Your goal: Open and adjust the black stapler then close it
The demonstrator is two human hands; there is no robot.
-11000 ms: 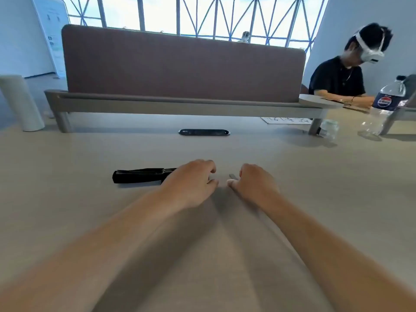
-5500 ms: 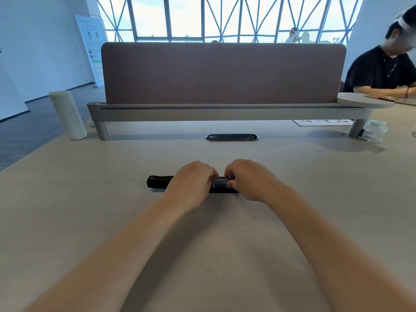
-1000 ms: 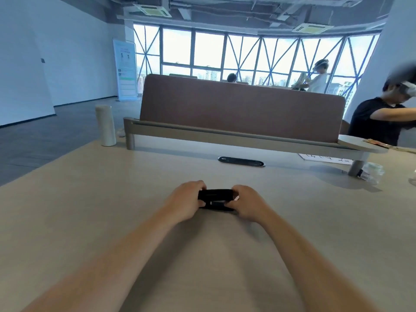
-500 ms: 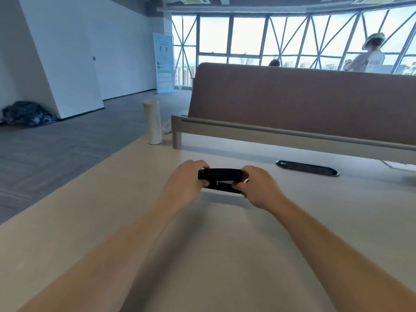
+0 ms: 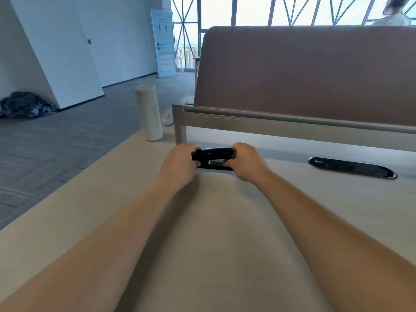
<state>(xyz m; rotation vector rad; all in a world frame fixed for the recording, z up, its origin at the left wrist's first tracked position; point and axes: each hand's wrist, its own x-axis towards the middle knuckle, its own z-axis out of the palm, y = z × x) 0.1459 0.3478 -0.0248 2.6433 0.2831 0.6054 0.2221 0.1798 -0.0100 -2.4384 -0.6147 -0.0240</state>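
Observation:
The black stapler (image 5: 213, 155) is held sideways just above the pale wooden table (image 5: 225, 233), with its top arm folded back over its base and a narrow gap between the two. My left hand (image 5: 180, 164) grips its left end. My right hand (image 5: 246, 162) grips its right end, fingers curled around both the arm and the base. Both ends of the stapler are hidden under my fingers.
A white cylindrical bottle (image 5: 149, 115) stands at the table's far left corner. A brown divider panel (image 5: 304, 73) on a grey rail (image 5: 292, 124) runs across the back. A black oval cable port (image 5: 351, 170) lies to the right. The table's left edge drops to the floor.
The stapler, earlier lying opened out flat on the table, is now folded together and lifted between both hands. My view has turned to the left.

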